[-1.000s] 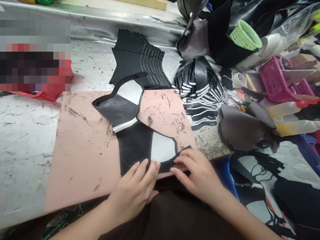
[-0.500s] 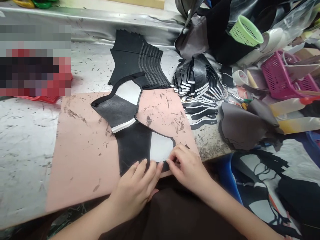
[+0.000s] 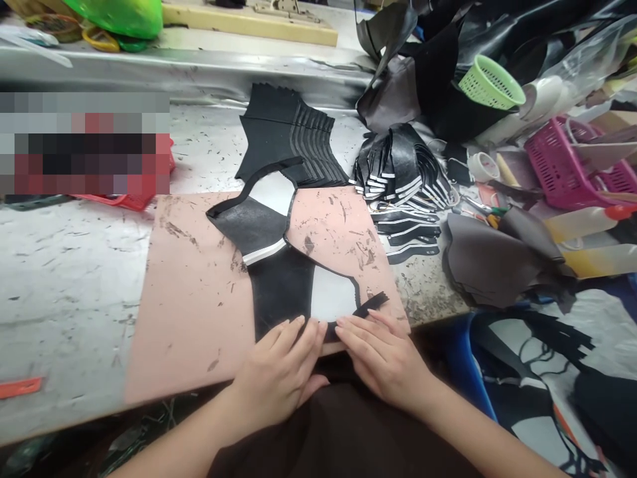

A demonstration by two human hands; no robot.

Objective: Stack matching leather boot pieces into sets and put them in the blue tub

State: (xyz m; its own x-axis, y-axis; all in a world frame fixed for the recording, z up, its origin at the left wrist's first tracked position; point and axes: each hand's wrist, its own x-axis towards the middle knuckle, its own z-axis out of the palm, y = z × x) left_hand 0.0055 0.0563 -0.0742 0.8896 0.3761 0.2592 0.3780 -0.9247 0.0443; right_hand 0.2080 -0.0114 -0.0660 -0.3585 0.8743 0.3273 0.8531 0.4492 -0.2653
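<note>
A flat black leather piece (image 3: pixel 281 289) with white panels and a white stripe lies on the pink board (image 3: pixel 194 305). My left hand (image 3: pixel 281 365) rests on its near edge, fingers stretched out and the thumb lower down. Beside it, my right hand (image 3: pixel 385 352) lies with extended fingers pressed on the dark edge by the lower white panel (image 3: pixel 331 295). From beyond the right fingers sticks out the loose end of a black edging strip (image 3: pixel 373 304). The fingertips cover part of the near edge.
Behind the board are fanned black pieces (image 3: pixel 273 126) and a pile of white-edged black strips (image 3: pixel 398 159). At right stand a magenta basket (image 3: pixel 557 159), a green basket (image 3: pixel 490 83) and glue-like bottles (image 3: pixel 580 224). A blue bin (image 3: pixel 480 372) with cut pieces sits below the table edge.
My right hand has gone from a pinch at the piece's corner to flat fingers on the near edge. The strip end now shows at right. The whole view has shifted slightly.
</note>
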